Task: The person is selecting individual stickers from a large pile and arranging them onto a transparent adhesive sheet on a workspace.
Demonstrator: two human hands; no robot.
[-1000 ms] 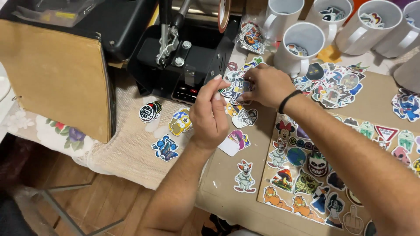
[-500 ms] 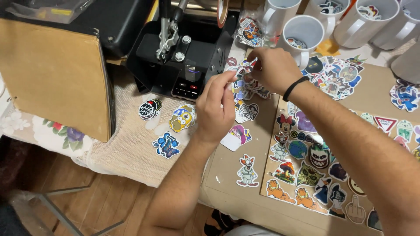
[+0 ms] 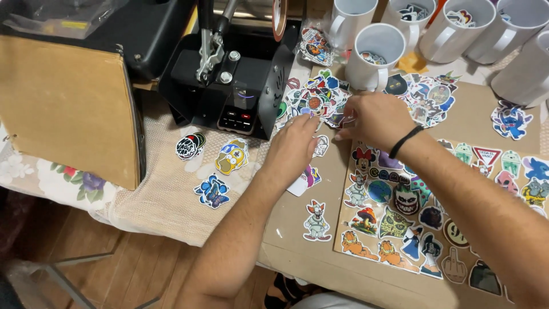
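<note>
Head view: left hand (image 3: 294, 150) and right hand (image 3: 372, 117) spread flat, fingertips on sticker pile (image 3: 317, 100) near upper middle (just below black press (image 3: 237, 86)), pinching nothing.

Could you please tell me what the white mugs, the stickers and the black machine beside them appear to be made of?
White mugs: likely glazed ceramic, with thick walls and a soft gloss. Stickers: probably glossy vinyl or coated paper, thin and die-cut. Black machine: matte painted metal, seemingly, with bare steel lever and bolts.
</note>
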